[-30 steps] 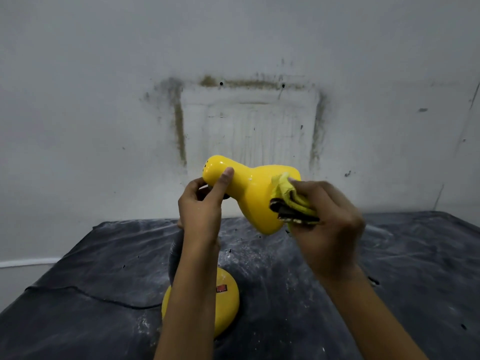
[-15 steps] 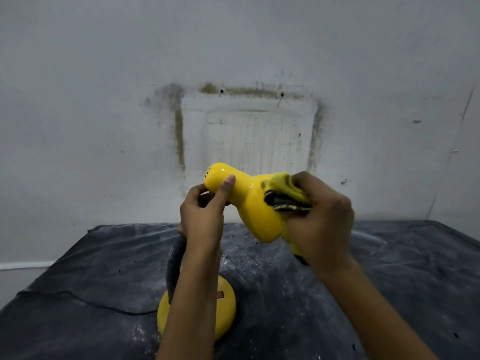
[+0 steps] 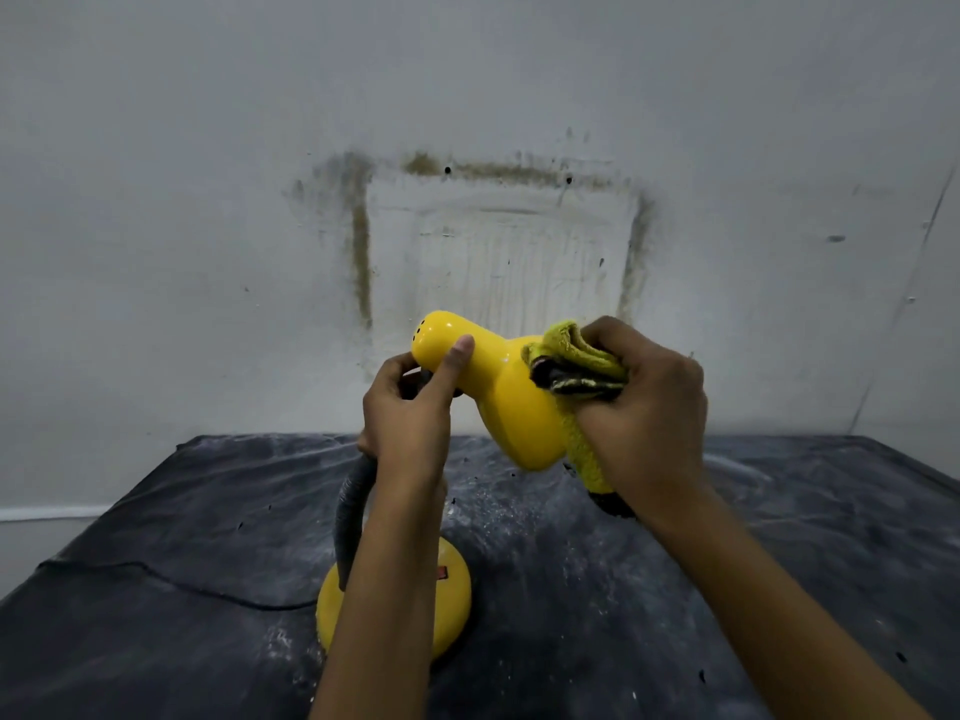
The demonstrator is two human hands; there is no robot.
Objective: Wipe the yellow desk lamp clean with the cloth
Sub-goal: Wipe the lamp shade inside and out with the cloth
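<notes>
Lamp (image 3: pixel 511 402) stands on the dark dusty bench (image 3: pixel 779 537), round yellow base near the front, black cord (image 3: pixel 156 576) trailing off left, grey flexible neck rising to the tilted shade. Left hand (image 3: pixel 408 407) grips the shade's narrow end, fingers (image 3: pixel 457 363) curled round it, thumb laid along the top. Right hand (image 3: pixel 644 407) is clenched on a folded yellow cloth (image 3: pixel 576 356), pressing it to the shade's wide end. Stained white wall (image 3: pixel 493 241) behind.

Head-worn camera looks forward and down, close over the hands, facing the wall (image 3: pixel 208 200).
</notes>
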